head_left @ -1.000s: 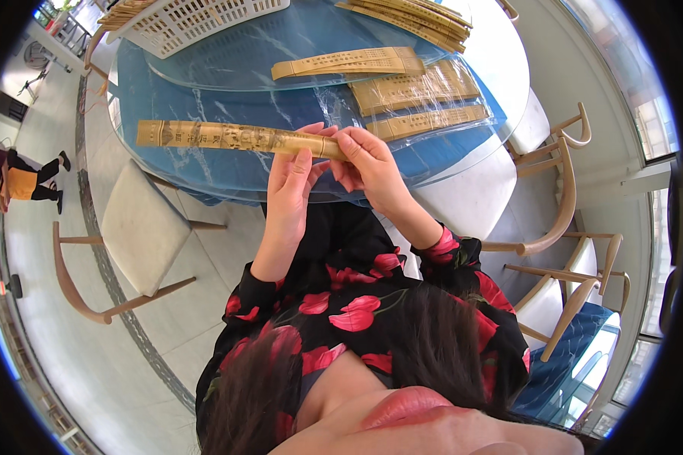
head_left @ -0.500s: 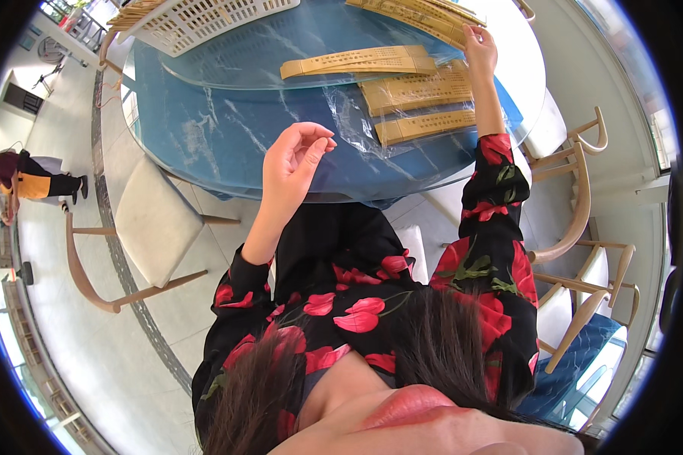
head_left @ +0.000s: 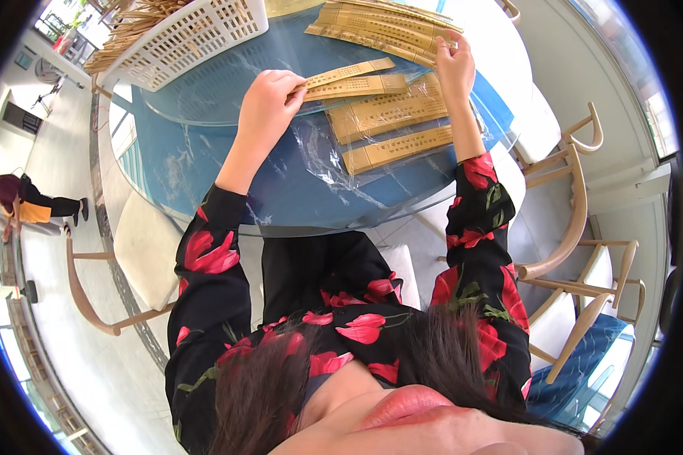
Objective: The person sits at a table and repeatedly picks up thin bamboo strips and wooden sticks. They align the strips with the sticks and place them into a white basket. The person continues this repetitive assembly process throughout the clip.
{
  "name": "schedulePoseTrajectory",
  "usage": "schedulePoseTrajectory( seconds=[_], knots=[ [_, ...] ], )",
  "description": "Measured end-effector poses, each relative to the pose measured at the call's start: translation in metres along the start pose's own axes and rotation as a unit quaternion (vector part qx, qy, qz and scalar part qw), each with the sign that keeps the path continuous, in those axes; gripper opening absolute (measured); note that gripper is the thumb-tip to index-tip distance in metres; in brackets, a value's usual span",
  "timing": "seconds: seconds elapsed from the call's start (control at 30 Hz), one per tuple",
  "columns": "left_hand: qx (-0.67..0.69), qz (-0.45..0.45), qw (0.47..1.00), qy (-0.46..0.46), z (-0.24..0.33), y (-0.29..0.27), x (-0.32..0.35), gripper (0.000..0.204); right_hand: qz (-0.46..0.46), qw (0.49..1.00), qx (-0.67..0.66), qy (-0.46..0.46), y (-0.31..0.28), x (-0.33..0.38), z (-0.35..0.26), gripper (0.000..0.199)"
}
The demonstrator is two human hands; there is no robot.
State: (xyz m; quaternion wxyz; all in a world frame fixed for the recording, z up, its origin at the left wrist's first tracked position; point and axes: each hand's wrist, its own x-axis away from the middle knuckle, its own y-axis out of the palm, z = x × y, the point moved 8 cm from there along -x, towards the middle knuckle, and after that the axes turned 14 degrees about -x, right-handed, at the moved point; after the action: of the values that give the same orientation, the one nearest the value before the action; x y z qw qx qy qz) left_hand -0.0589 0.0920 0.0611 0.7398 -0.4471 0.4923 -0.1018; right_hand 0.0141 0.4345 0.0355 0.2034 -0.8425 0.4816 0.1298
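One bamboo strip (head_left: 349,73) is pinched at its left end by the left hand (head_left: 269,106), long axis running rightward; the right hand (head_left: 454,70) fingers rest curled on the far stack (head_left: 383,29).

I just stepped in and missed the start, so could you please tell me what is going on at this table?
A person in a black, red-flowered top sits at a round blue glass table sorting flat bamboo strips. The left hand pinches the end of one bamboo strip, while the right hand reaches to a stack of strips farther back. More strips in clear wrap lie between the arms, and a white basket stands at the left.
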Motion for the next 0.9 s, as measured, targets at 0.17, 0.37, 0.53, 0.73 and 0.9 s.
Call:
schedulePoseTrajectory(
  seconds=[0.17,0.37,0.53,0.73,0.9],
  knots=[
    [-0.035,0.049,0.998,-0.01,-0.006,-0.008,0.004,0.007,-0.022,0.998,-0.034,-0.055,0.003,0.006,-0.013,0.027],
    [0.064,0.223,0.964,-0.131,-0.029,-0.064,0.018,0.007,-0.034,0.987,-0.102,-0.121,0.005,0.016,-0.026,0.018],
    [0.528,0.078,0.775,-0.339,-0.036,-0.041,0.062,0.012,-0.312,0.922,-0.196,-0.121,0.074,0.082,-0.098,0.024],
    [0.527,0.133,0.752,-0.372,-0.059,-0.044,0.095,0.007,-0.599,0.762,-0.242,0.035,0.16,0.198,-0.139,0.06],
    [0.551,0.239,0.674,-0.43,-0.074,-0.052,0.129,0.009,-0.664,0.701,-0.243,0.087,0.173,0.241,-0.135,0.03]
  ],
)
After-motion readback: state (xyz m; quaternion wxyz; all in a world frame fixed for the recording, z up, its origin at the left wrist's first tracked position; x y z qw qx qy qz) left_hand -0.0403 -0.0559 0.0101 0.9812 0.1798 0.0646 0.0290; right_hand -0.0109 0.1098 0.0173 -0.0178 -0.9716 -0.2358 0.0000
